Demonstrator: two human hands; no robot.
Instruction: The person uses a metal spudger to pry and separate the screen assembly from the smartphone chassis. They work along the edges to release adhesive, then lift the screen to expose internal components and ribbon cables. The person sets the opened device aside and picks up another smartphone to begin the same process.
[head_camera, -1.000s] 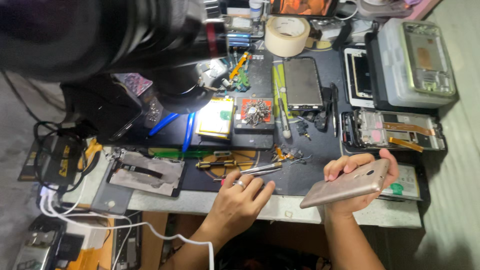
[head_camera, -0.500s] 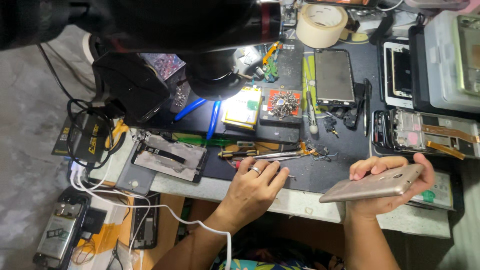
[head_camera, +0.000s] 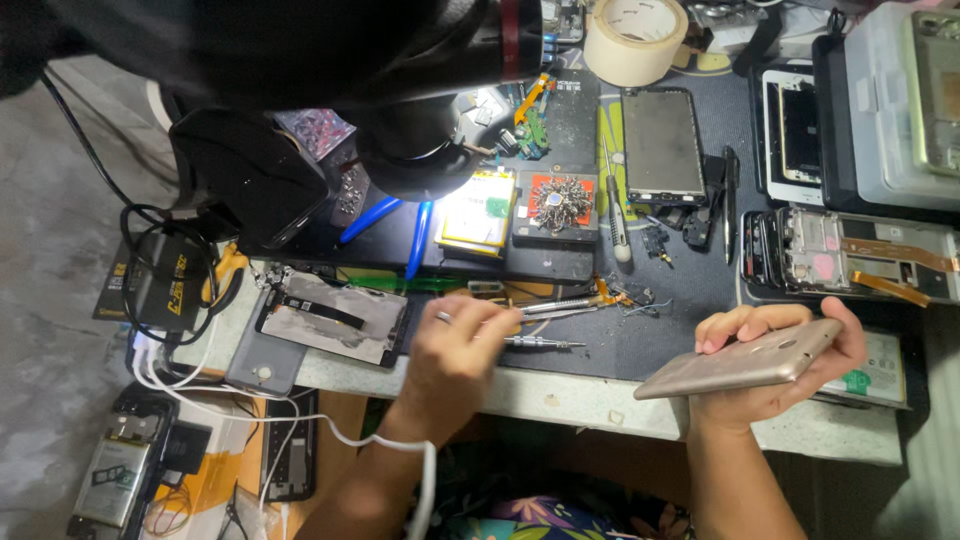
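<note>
Gold-coloured metal formed the back of the phone (head_camera: 738, 362) that the right hand (head_camera: 775, 365) grasped, fingers curled over its far edge and thumb at its right end. The phone was held tilted, above the front edge of the table (head_camera: 560, 395), clear of the surface.

The left hand (head_camera: 452, 350) rested on the dark work mat (head_camera: 660, 320), fingers closed around the handle of a slim screwdriver (head_camera: 545, 343). The screwdriver's shaft pointed right, low over the mat. A ring showed on one finger of that hand.

Just beyond the left hand lay metal tweezers (head_camera: 560, 306) and small loose parts. Left of the hand, an opened phone frame (head_camera: 335, 318) lay flat near the table edge. Further back, a battery (head_camera: 478, 210) sat under bright light beside a square red pad (head_camera: 555, 203) covered with screws. A dark phone screen (head_camera: 662, 145) lay behind the pad, and a roll of masking tape (head_camera: 634, 38) stood beyond it. At the right of the mat, a stripped phone chassis (head_camera: 840, 250) with orange flex cables lay flat. A black microscope head (head_camera: 330, 60) hung over the rear left of the table, hiding part of it.

A white cable (head_camera: 300, 425) ran from the floor-side clutter across the left forearm.
</note>
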